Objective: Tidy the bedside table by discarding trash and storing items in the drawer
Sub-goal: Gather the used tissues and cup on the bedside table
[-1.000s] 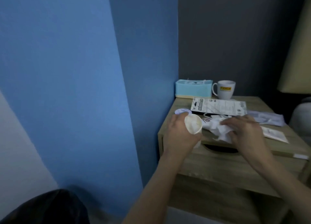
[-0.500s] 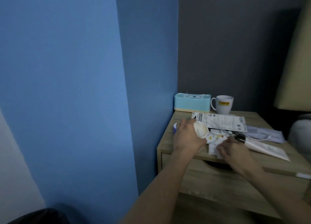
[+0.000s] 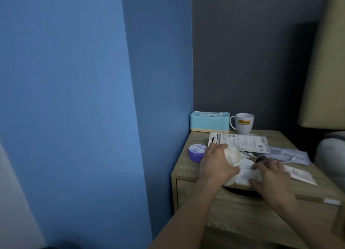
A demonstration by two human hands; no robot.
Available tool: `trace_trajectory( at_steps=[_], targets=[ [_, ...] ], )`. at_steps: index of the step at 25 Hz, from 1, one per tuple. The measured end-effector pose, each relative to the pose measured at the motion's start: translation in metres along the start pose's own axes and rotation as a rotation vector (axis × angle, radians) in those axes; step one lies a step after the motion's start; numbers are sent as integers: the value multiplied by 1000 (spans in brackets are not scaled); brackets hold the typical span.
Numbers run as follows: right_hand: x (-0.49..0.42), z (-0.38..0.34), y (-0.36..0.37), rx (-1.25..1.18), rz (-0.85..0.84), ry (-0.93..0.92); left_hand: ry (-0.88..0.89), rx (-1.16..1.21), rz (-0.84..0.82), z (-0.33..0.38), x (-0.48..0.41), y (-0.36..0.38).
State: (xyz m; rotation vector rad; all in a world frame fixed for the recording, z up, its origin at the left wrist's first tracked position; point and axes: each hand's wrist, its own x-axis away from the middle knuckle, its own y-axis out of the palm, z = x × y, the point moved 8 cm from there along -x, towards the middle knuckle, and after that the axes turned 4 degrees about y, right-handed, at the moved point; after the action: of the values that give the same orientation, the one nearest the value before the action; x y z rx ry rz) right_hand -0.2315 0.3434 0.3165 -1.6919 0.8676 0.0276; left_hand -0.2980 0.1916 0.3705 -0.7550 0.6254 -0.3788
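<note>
My left hand (image 3: 216,164) grips a white paper cup (image 3: 232,156) tilted on its side, its mouth facing right, over the front left of the wooden bedside table (image 3: 183,167). My right hand (image 3: 268,175) rests with spread fingers on a crumpled white tissue (image 3: 245,172) at the table's front edge. The drawer (image 3: 242,205) below is closed, its dark cut-out handle showing under my right hand. A purple jar (image 3: 196,152) sits left of the cup.
At the back stand a light-blue tissue box (image 3: 210,121) and a white mug (image 3: 243,123). A printed white packet (image 3: 240,142), a face mask (image 3: 291,155), a small sachet (image 3: 302,175) and a dark object with a cord lie on top. A lamp shade hangs at right.
The view has shifted so the table sits lower right. My right hand moved from pinching the tissue to lying flat on it. The purple jar is now uncovered beside my left hand.
</note>
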Motion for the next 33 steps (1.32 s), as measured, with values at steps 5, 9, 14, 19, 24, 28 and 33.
trace_trajectory(
  at_steps=[5,9,14,19,24,28,33],
  targets=[
    [0,-6,17,-79,-55,-112,-14,6,35,-3,-11,9],
    [-1,-4,24,-43,-39,-182,-51,14,47,-16,-26,18],
    [-2,-8,26,78,-28,-231,-66,24,35,-19,-44,31],
    [-5,-7,39,80,-130,-176,-48,-37,-2,-22,-44,36],
    [6,-1,16,-110,-25,-101,119,90,343,-5,15,6],
    [47,18,16,-1,38,-122,90,-75,91,-37,59,51],
    [66,26,28,187,-79,-131,74,-266,-183,-44,68,79]
  ],
)
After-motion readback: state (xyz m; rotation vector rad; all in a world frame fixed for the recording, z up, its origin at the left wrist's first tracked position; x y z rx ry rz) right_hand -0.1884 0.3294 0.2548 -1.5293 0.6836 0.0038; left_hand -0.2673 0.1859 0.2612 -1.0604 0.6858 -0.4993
